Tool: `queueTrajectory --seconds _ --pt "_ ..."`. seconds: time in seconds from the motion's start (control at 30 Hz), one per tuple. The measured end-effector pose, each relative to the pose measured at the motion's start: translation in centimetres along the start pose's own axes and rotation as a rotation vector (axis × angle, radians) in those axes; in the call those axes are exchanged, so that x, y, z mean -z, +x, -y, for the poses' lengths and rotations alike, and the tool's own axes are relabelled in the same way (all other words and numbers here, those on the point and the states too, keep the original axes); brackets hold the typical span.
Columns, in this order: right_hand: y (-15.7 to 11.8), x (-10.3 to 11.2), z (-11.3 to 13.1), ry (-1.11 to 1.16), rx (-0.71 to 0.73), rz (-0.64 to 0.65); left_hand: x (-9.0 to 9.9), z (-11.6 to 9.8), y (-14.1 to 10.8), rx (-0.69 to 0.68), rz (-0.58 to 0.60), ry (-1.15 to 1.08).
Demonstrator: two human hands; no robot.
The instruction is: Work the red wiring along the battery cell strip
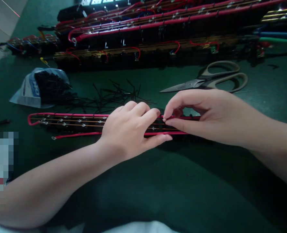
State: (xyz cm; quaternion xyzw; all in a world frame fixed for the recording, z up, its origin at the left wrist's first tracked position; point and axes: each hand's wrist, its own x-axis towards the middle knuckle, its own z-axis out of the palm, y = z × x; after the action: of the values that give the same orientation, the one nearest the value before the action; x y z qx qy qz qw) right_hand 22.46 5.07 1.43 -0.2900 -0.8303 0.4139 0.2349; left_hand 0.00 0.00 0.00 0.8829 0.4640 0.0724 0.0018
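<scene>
A long black wired strip (pixel 72 121) lies across the table, with a thick red cable (pixel 61 114) along its edges and bare copper-coloured wires between. Small black ties show on the cable, and a ring terminal (pixel 53 138) ends it at the left. My left hand (pixel 126 129) grips the strip from above near its middle, fingers over the far edge and thumb along the near edge. Just right of it, my right hand (pixel 201 115) pinches thumb and fingertips together at the far red cable. Whatever sits in that pinch is too small to make out.
Scissors (pixel 194 84) lie behind my right hand. Loose black cable ties (pixel 116 92) are scattered behind the strip, beside an open plastic bag (pixel 31 89) of more ties. Several similar wired assemblies (pixel 133 29) span the back of the green table (pixel 182 187).
</scene>
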Motion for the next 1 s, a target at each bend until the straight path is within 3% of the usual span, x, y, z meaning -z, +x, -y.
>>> queueTrajectory --seconds 0.7,1.0 --pt "0.15 0.25 0.17 0.005 0.020 0.086 0.54 -0.29 0.10 0.059 0.055 -0.071" --pt "0.09 0.40 -0.03 -0.012 0.121 0.101 0.10 -0.07 -0.05 0.022 0.029 -0.031"
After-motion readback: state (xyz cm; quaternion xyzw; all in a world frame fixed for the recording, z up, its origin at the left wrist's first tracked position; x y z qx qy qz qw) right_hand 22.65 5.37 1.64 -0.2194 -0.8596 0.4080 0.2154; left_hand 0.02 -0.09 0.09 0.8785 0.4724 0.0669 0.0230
